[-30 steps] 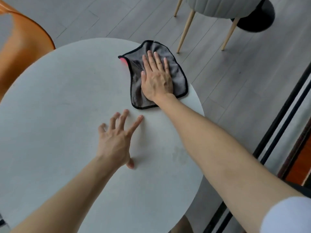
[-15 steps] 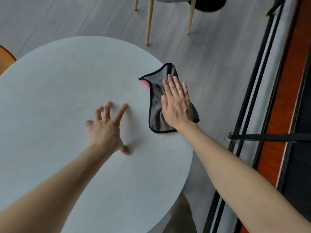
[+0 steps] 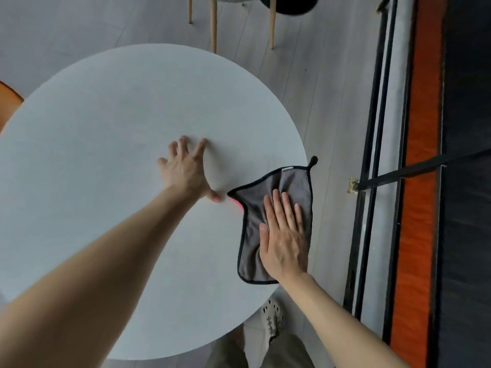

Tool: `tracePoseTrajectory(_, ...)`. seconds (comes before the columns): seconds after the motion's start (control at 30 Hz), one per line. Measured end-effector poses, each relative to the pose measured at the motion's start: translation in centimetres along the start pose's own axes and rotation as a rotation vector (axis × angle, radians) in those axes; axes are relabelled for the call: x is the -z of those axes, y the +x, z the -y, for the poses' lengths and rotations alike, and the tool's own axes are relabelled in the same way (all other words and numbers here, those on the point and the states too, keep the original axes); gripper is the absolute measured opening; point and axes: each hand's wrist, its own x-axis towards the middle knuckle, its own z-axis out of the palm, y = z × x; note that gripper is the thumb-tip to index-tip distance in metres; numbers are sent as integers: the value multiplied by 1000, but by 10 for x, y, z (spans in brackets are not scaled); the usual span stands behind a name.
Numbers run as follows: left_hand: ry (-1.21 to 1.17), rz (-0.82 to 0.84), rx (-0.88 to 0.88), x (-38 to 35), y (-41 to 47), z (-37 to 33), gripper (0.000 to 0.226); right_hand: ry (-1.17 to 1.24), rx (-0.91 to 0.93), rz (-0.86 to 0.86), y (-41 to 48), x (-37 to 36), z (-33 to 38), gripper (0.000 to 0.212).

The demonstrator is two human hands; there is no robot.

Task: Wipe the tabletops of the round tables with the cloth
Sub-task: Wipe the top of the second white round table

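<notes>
While the left hand (image 3: 186,170) rests spread on the round table (image 3: 106,128), the right hand (image 3: 283,237) presses flat on the cloth (image 3: 292,181).

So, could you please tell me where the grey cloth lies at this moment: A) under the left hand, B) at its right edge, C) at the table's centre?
B: the right hand presses the cloth flat at the right rim of the table.

The right hand (image 3: 284,240) covers the middle of the cloth (image 3: 295,187), the table (image 3: 119,115) runs off the left picture edge, an orange chair (image 3: 9,99) there shows only a sliver, the far chair (image 3: 213,25) is cut to its legs, and the table's near edge hides part of a shoe (image 3: 272,318).
</notes>
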Motion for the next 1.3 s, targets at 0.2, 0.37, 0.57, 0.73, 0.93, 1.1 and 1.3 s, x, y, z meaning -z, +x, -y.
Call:
tracePoseTrajectory(0.2, -357, -323, -139, -59, -98, 42, 54, 4, 22, -27, 16, 1, -5, 63)
tracePoseTrajectory(0.37, -346, -482, 85, -107, -202, 98, 20, -15, 77, -44, 20, -1, -3, 64)
tracePoseTrajectory(0.57, -214, -281, 335, -158, -285, 142, 50, -19, 162, -30, 13, -7, -13, 64)
tracePoseTrajectory(0.73, -187, -236, 318, -164, -288, 150, 62, -15, 239, -24, -14, -13, 6, 65)
tracePoseTrajectory(0.93, -175, -273, 313, -170, -298, 149, 62, 20, 363, 5, -110, -34, 88, 66)
tracePoseTrajectory(1.1, -121, -215, 283, -157, -301, 158, 62, 33, 456, 47, -137, -48, 168, 66)
tracePoseTrajectory(1.3, -167, -176, 135, -106, -258, 206, 66, 29, 437, 29, -121, -46, 170, 65)
